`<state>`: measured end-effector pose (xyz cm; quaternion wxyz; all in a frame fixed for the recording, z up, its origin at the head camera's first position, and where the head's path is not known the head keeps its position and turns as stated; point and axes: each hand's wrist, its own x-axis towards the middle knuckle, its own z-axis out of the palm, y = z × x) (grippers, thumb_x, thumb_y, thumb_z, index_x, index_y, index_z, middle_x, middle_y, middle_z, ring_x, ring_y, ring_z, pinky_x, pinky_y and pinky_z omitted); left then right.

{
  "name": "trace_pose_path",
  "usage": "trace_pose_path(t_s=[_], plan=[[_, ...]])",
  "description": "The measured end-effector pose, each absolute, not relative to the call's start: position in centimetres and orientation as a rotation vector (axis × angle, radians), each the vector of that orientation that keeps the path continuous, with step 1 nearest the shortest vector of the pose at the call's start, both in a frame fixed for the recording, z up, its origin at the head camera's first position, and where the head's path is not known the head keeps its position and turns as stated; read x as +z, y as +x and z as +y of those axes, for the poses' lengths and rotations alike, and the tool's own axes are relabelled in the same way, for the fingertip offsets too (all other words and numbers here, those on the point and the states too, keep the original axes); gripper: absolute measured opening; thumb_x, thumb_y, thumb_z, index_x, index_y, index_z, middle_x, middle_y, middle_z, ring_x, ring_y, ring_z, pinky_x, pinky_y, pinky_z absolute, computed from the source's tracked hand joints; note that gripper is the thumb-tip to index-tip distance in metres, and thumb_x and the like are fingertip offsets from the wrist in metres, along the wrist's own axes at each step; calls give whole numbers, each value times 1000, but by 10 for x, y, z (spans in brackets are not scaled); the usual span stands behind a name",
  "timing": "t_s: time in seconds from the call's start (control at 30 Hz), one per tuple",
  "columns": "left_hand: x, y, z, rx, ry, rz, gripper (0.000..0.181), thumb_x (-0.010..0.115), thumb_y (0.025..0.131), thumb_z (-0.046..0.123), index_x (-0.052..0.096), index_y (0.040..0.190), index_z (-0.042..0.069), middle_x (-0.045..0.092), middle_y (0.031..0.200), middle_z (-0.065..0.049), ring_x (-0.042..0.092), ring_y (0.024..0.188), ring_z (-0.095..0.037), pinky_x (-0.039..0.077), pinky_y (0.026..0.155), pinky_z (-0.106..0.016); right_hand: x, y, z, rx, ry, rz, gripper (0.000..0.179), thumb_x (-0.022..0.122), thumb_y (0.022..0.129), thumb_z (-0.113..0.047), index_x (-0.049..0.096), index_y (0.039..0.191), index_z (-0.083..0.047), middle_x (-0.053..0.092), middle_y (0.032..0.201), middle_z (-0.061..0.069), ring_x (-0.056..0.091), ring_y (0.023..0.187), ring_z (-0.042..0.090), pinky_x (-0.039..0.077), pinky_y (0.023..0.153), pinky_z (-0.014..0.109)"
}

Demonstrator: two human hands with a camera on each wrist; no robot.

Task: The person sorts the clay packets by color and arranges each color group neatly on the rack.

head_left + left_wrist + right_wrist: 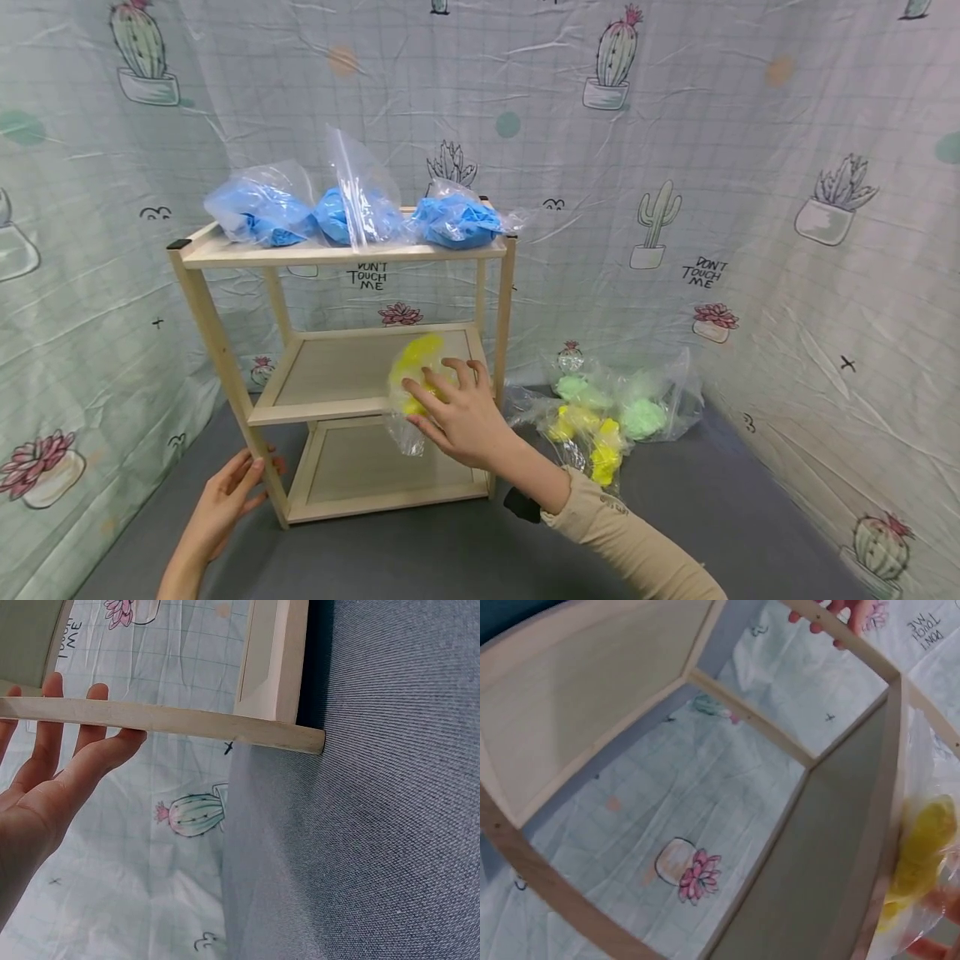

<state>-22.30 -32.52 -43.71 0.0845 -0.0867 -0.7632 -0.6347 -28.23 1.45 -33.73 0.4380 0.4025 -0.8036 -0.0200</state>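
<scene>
My left hand [223, 498] grips the front left post [264, 467] of a three-tier wooden shelf rack, low down; in the left wrist view the thumb lies on one side of the post [187, 720] and fingertips show beyond it. My right hand [471, 421] holds a clear plastic bag with bright yellow contents [423, 348] by the front edge of the middle shelf [337, 367], toward its right side. Its fingers spread over the bag and the thumb is underneath. In the right wrist view the yellow bag [922, 855] overlaps the shelf's edge, with only fingertips visible.
On the top shelf [300, 259] sit three clear bags with blue contents [457, 221]. Right of the rack, on the dark grey surface [675, 517], lie bags with yellow contents [606, 454] and bags with pale green contents [643, 417]. A cactus-print curtain [750, 100] encloses the area.
</scene>
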Motion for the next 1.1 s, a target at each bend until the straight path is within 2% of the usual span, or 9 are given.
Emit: trace_pose_path(t_s=[0.07, 0.17, 0.23, 0.33, 0.57, 0.7, 0.8, 0.93, 1.1], plan=[[-437, -223, -325, -1892, -267, -2279, 30, 37, 97, 25, 43, 126, 20, 59, 100, 24, 56, 93, 8, 50, 70, -21, -337, -281, 13, -70, 975, -1979, 42, 19, 98, -43, 47, 125, -28, 56, 119, -1, 44, 110, 24, 31, 89, 47], [-437, -222, -325, -1900, -274, -2270, 31, 37, 97, 23, 44, 127, 20, 59, 100, 24, 56, 93, 8, 49, 70, -20, -337, -279, 11, -79, 975, -1980, 33, 34, 96, -37, 48, 123, -25, 57, 119, -1, 46, 105, 22, 31, 88, 48], [-437, -221, -325, -1918, -274, -2259, 30, 36, 97, 23, 45, 126, 22, 60, 100, 23, 57, 93, 8, 49, 70, -20, -336, -278, 9, -74, 993, -1993, 32, 41, 94, -35, 47, 123, -22, 56, 120, 0, 48, 103, 21, 32, 88, 47], [-437, -221, -325, -1930, -266, -2257, 28, 36, 98, 23, 46, 124, 25, 60, 100, 23, 57, 93, 8, 49, 70, -20, -335, -279, 6, -47, 1024, -2031, 31, 44, 94, -32, 45, 122, -17, 56, 122, 0, 49, 103, 19, 33, 89, 45], [-438, -219, -326, -1902, -242, -2279, 30, 36, 97, 23, 44, 126, 24, 60, 100, 24, 56, 93, 9, 50, 70, -22, -332, -285, -11, -10, 1116, -2095, 31, 39, 96, -28, 45, 124, -16, 53, 127, 1, 51, 112, 18, 34, 93, 36], [-438, -219, -326, -1884, -232, -2291, 31, 36, 97, 23, 43, 128, 21, 59, 99, 25, 55, 93, 10, 50, 69, -23, -331, -285, -26, -5, 1140, -2110, 31, 38, 97, -28, 46, 125, -19, 49, 122, 6, 56, 103, 17, 37, 95, 34], [-439, -219, -326, -1886, -235, -2286, 31, 36, 97, 23, 43, 128, 21, 59, 100, 24, 55, 93, 10, 50, 69, -23, -330, -284, -35, -5, 1157, -2123, 34, 39, 96, -32, 46, 126, -20, 49, 114, 6, 57, 97, 15, 38, 96, 33], [-439, -220, -326, -1916, -246, -2267, 29, 36, 97, 23, 45, 125, 25, 60, 100, 23, 56, 93, 9, 50, 70, -22, -327, -282, -45, -35, 1184, -2164, 42, 36, 95, -40, 42, 132, -20, 51, 115, 3, 52, 108, 17, 36, 100, 36], [-436, -223, -325, -1926, -216, -2284, 27, 36, 97, 25, 45, 123, 27, 60, 99, 23, 57, 92, 8, 51, 71, -23, -325, -282, -58, -80, 1135, -2279, 42, 27, 97, -38, 33, 137, -26, 47, 127, -2, 35, 129, 22, 29, 102, 49]])
